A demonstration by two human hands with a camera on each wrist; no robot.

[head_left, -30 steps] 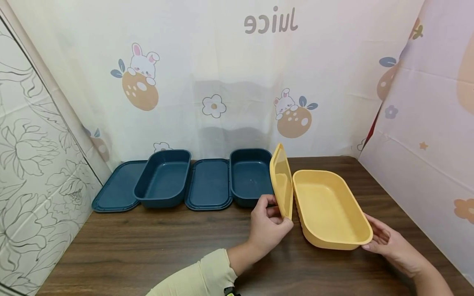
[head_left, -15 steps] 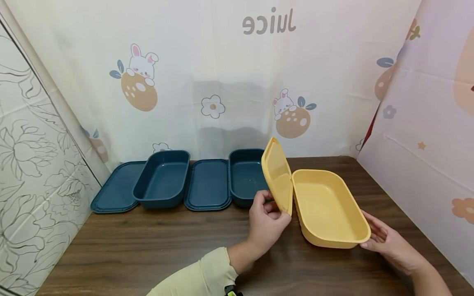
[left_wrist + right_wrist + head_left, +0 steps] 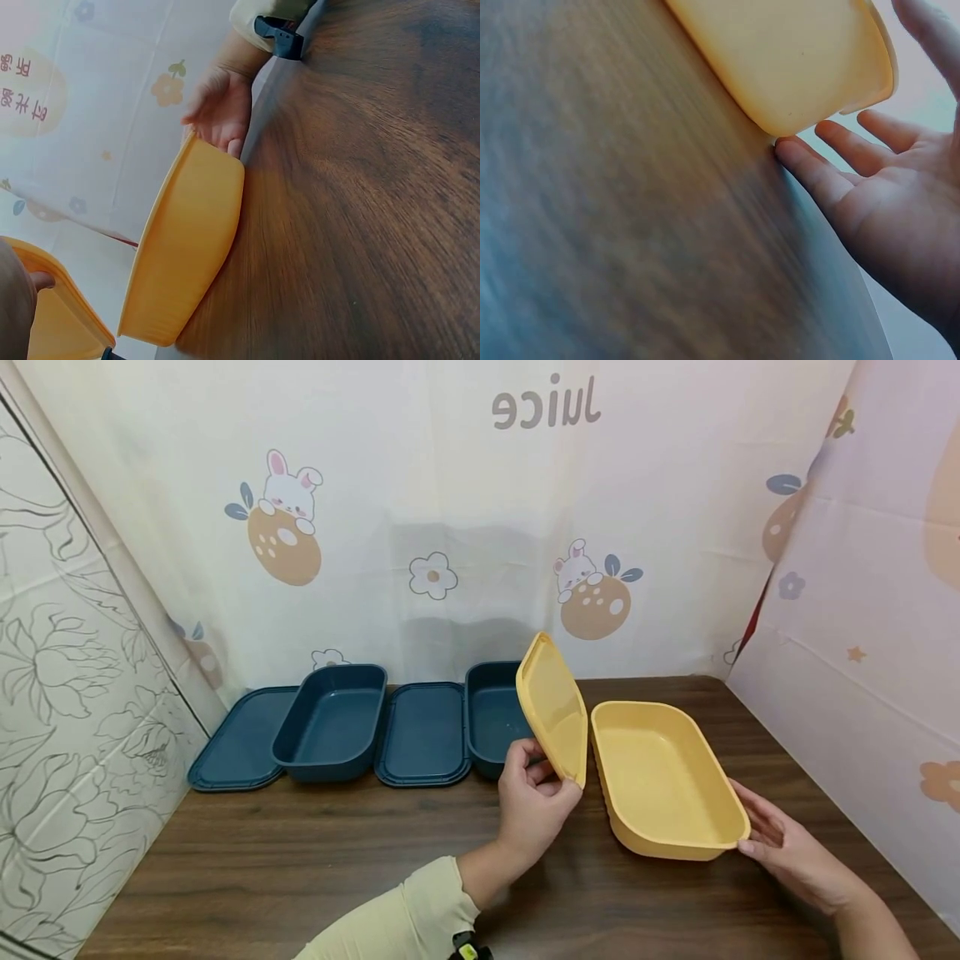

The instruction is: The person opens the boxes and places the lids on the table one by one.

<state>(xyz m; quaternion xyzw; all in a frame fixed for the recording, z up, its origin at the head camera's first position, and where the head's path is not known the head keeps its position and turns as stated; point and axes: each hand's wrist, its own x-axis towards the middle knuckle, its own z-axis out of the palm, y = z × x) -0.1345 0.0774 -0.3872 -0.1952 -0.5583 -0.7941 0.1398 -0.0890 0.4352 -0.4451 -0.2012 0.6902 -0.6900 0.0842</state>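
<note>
My left hand (image 3: 531, 806) pinches a yellow lid (image 3: 553, 706) by its near end, thumb on one face and fingers on the other. The lid stands tilted on edge above the table, leaning left. Just to its right a yellow food container (image 3: 663, 785) sits on the wood, with nothing in it. At that container's near right corner is my right hand (image 3: 798, 864), thumb by the rim. In the right wrist view its fingers (image 3: 855, 146) reach out fairly straight, fingertips right at the container's lower side.
Left of the lid are two dark blue containers, one partly behind it (image 3: 491, 727) and one farther left (image 3: 330, 722). Dark blue lids lie flat between them (image 3: 422, 735) and at the far left (image 3: 243, 743). Printed cloth (image 3: 480, 468) hangs behind the wooden table (image 3: 315, 860).
The yellow lid has tipped and swung leftward in my left hand, turning its face toward the camera. My right hand stays at the yellow container's corner.
</note>
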